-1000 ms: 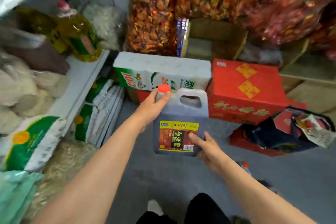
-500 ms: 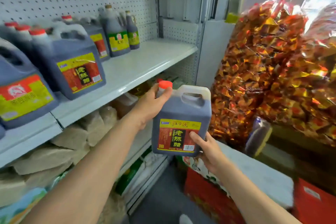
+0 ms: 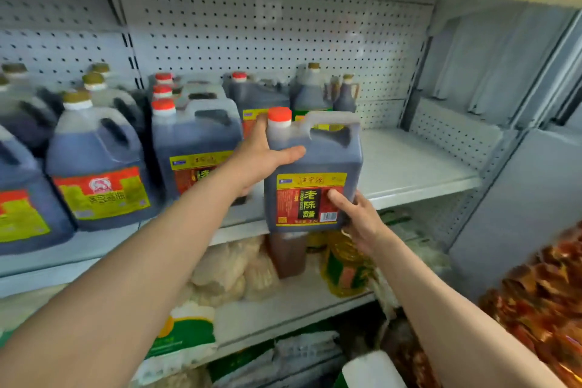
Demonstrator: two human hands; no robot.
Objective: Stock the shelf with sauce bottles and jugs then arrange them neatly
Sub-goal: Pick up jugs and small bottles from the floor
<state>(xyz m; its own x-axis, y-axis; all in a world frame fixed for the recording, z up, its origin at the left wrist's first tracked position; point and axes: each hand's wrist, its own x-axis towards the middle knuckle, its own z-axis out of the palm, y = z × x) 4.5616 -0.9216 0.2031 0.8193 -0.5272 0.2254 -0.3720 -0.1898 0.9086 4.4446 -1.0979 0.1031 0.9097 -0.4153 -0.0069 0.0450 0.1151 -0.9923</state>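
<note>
Both hands are on one jug (image 3: 315, 167) of dark vinegar, held up in the air right at the front edge of the middle shelf (image 3: 409, 167). It's upright, long axis vertical, red cap on top, red-and-yellow label facing back toward the camera, and the moulded handle runs from the cap off to the right. Its bottom hangs a bit below the shelf lip, so it isn't sitting on anything.

The left hand (image 3: 258, 154) wraps the shoulder just under the cap, thumb laid across the front, the other fingers going round the far side. The right hand (image 3: 359, 224) grips the lower right corner, thumb pressed on the label, fingers curled under and behind the base.

On the shelf to the left there's a row of matching red-capped jugs (image 3: 195, 148) running front to back, and further left some rounder gold-capped jugs (image 3: 94, 161). Behind the held jug stand a couple of smaller dark bottles (image 3: 345, 94) against the pegboard. The right part of the shelf is bare white board. The shelf below has pale bagged stuff (image 3: 233, 271) and a yellow oil bottle (image 3: 343, 268).
</note>
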